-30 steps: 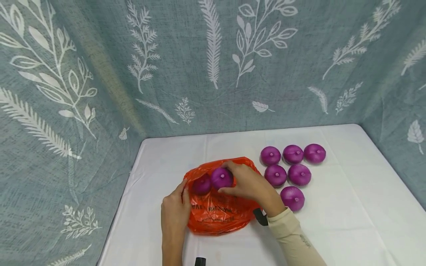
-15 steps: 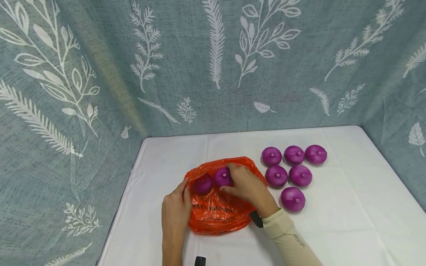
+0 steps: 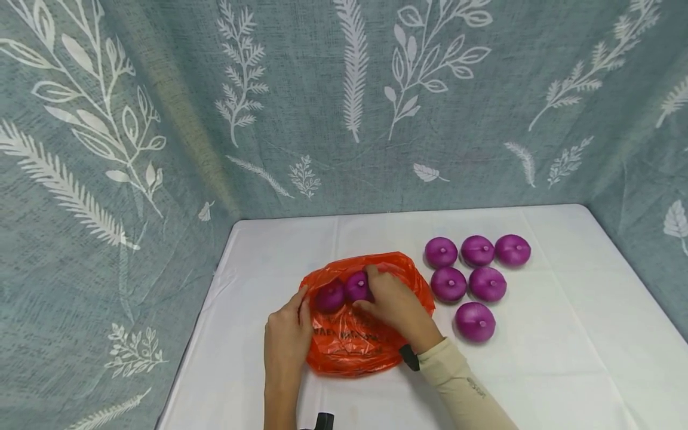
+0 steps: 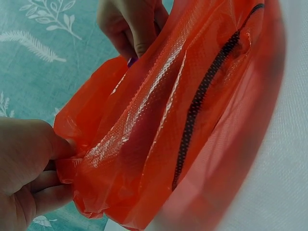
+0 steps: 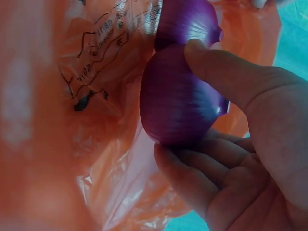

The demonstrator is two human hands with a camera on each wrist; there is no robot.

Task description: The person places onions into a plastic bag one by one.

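The purple onion point(image 3: 355, 286) has sunk a little deeper into the red-orange plastic bag point(image 3: 349, 361) over the past second, close beside another onion point(image 3: 330, 297); I'd judge it all but settled there, though the right hand point(image 3: 395, 301) still grips it between thumb and fingers. The left hand point(image 3: 289, 331) pinches the bag's rim. Six onions point(image 3: 448, 284) sit outside, rightward on the white-covered tabletop point(image 3: 553, 370).
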